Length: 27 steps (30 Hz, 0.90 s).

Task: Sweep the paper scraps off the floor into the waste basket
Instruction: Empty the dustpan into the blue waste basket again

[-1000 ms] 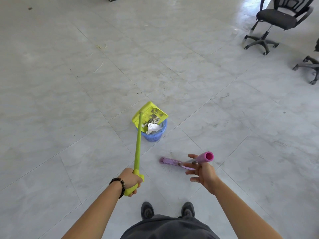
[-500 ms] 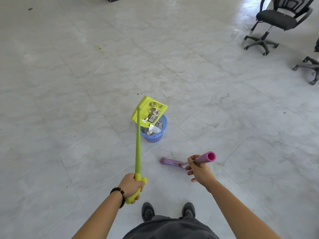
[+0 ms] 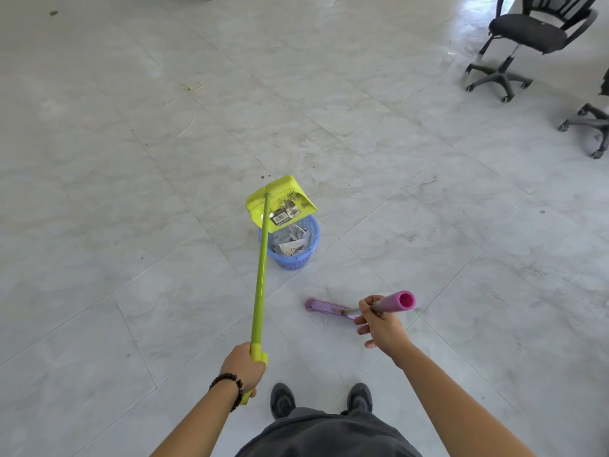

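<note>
While standing on the same spot, tips the dustpan (image 3: 281,201) steeper than a second ago, mouth down over the blue waste basket (image 3: 295,260). No longer carries the white crumple seen at the pan's lip then; has dropped most of the load among the paper scraps (image 3: 290,240) inside the basket. Probably means nearly done with emptying, yet calls for one more shake: leaves a printed piece with a barcode (image 3: 283,214) clinging to the pan's lower edge, plus dark specks.

Wraps the left hand (image 3: 244,367) fully round the end of the green handle. Has closed the right hand (image 3: 379,324) too: held it spread and loose a second ago, now curls it round the pink broom (image 3: 326,306) near the top of the handle. Rests the brush head on the floor, near the basket on this side.

Look crumpled and mixed, grey and white with bits of print. Sit inside the basket below its rim, with none seen over the edge.
</note>
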Each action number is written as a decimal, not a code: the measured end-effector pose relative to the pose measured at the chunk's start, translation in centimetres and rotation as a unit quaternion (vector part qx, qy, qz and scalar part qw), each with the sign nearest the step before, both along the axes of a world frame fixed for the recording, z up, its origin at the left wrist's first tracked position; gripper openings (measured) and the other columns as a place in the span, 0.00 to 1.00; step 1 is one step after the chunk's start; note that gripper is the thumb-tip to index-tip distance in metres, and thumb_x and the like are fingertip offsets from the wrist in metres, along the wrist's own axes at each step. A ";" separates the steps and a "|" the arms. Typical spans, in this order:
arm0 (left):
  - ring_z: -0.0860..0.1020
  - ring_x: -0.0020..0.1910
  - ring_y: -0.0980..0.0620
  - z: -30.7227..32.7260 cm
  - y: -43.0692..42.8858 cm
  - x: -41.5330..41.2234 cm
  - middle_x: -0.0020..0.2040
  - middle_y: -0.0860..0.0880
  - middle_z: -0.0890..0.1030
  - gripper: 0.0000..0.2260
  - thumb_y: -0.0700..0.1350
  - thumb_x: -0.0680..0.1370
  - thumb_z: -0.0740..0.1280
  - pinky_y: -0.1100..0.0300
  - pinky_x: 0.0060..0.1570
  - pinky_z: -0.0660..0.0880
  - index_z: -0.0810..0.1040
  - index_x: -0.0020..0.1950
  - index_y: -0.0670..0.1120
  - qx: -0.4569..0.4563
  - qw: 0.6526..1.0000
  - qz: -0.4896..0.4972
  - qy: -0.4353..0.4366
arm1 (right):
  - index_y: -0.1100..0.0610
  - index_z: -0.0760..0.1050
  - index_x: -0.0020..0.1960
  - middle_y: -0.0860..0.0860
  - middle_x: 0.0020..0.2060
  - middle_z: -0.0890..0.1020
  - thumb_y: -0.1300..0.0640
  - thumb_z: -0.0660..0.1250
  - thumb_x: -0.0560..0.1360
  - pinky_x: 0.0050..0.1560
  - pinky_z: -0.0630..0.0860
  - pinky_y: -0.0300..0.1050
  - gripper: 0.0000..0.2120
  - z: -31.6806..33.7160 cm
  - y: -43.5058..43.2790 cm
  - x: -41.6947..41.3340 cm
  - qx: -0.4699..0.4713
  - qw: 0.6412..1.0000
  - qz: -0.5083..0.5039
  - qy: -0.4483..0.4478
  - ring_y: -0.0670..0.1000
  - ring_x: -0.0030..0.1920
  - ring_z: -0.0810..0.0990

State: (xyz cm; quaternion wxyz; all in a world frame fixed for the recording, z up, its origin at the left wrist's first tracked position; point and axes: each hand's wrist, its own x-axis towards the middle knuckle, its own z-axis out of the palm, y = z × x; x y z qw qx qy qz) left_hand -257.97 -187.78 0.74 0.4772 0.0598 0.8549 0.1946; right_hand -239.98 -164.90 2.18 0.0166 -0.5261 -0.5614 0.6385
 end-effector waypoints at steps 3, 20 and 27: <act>0.73 0.24 0.47 0.0 0.3 -0.9 0.36 0.44 0.76 0.04 0.42 0.78 0.62 0.63 0.23 0.68 0.74 0.47 0.43 -0.020 0.999 0.009 -0.029 | 0.55 0.72 0.51 0.56 0.42 0.81 0.51 0.61 0.81 0.33 0.76 0.45 0.07 -0.1 -0.1 -0.1 -0.003 1.000 -0.003 0.000 0.51 0.38 0.79; 0.72 0.24 0.47 1.3 2.0 -1.4 0.35 0.42 0.76 0.03 0.36 0.77 0.65 0.62 0.24 0.67 0.79 0.47 0.39 0.018 0.994 0.046 -0.101 | 0.66 0.69 0.66 0.64 0.44 0.78 0.52 0.66 0.77 0.24 0.78 0.42 0.24 -0.5 0.4 -0.3 -0.378 0.882 -0.277 0.052 0.54 0.30 0.78; 0.73 0.24 0.46 1.6 2.7 -1.5 0.35 0.42 0.76 0.04 0.36 0.76 0.67 0.61 0.24 0.67 0.78 0.49 0.36 0.040 0.992 0.030 -0.114 | 0.60 0.68 0.44 0.53 0.29 0.67 0.68 0.58 0.79 0.15 0.67 0.31 0.07 2.7 0.3 0.5 -0.348 0.897 -0.271 -0.001 0.44 0.14 0.66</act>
